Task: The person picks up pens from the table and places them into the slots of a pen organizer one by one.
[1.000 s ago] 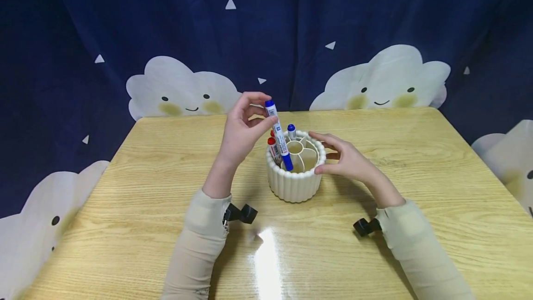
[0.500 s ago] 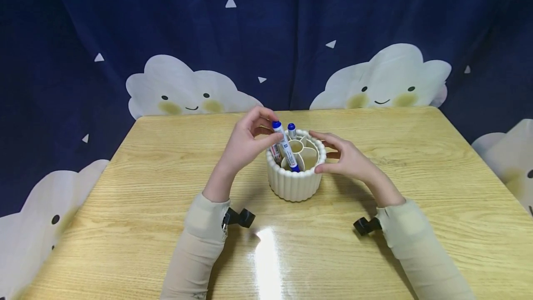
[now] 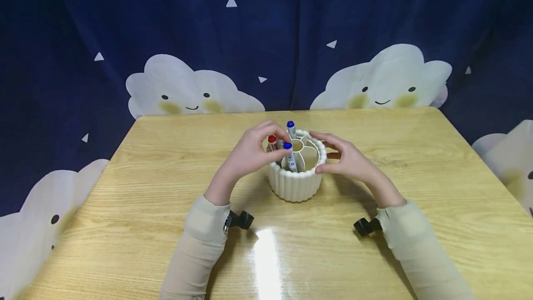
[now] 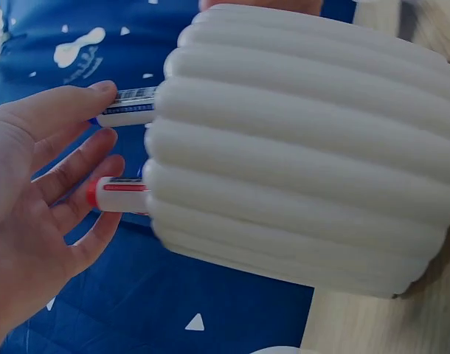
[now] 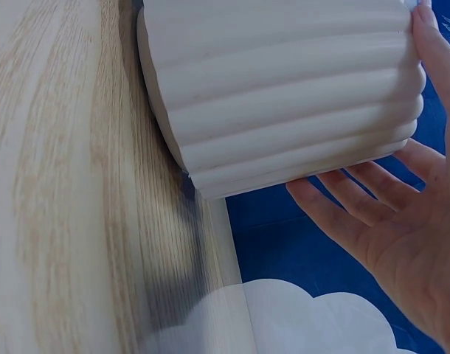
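A cream, ribbed round pen holder (image 3: 296,189) with inner compartments stands upright on the wooden table. Thumb and fingertips of my left hand (image 3: 250,152) pinch the blue-capped end of a marker (image 3: 292,163), whose lower part is down inside a front compartment. Just left of that marker, a red-capped marker (image 3: 272,140) leans in the holder, close to my left fingers in the left wrist view. Another blue-capped marker (image 3: 291,127) stands at the back. My right hand (image 3: 350,159) holds the holder's right side, thumb at the near rim and fingers along the far side.
The light wooden table (image 3: 158,175) runs back to a dark blue curtain (image 3: 266,27) printed with clouds and triangles. Black wrist cameras sit below both hands, the left camera (image 3: 241,220) near the holder's front left.
My left hand has moved down and slightly right, lowering the blue marker from above the holder into a front compartment; it now stands more upright. The right hand and holder have stayed in place.
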`<state>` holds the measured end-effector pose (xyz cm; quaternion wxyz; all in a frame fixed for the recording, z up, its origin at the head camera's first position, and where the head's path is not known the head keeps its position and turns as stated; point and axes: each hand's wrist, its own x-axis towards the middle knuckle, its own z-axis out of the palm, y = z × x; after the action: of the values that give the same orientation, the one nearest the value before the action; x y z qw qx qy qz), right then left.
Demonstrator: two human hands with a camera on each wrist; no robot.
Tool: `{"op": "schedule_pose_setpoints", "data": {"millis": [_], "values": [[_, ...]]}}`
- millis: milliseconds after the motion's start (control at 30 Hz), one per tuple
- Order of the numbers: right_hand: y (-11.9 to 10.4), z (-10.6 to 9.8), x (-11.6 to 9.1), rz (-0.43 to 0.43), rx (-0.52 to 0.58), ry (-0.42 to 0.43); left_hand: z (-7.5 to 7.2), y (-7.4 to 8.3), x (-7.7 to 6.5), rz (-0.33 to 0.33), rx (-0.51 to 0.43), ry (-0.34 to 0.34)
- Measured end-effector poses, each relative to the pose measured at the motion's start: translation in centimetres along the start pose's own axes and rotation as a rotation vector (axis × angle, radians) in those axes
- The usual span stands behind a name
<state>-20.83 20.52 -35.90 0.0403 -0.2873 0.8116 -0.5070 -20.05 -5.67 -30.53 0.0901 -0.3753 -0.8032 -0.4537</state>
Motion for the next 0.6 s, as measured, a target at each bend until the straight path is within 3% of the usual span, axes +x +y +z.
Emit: {"op": "schedule_pose_setpoints", "data": {"millis": [167,333,500,600], "values": [[-0.2,-0.1,0.0,0.004,-0.002,0.002,0.3,0.0,0.0,-0.005,0.071,-0.037],[-0.2,-0.1,-0.1,0.006,-0.003,0.004,0.2,-0.1,-0.1,-0.003,0.048,-0.036],[-0.4,-0.1,-0.3,0.006,-0.001,-0.007,-0.4,-0.8,-0.5,-0.01,-0.019,0.027],[-0.6,-0.4,-0.5,-0.008,-0.002,-0.009,-1.1,-1.4,-0.6,-0.035,-0.006,0.089]]}}
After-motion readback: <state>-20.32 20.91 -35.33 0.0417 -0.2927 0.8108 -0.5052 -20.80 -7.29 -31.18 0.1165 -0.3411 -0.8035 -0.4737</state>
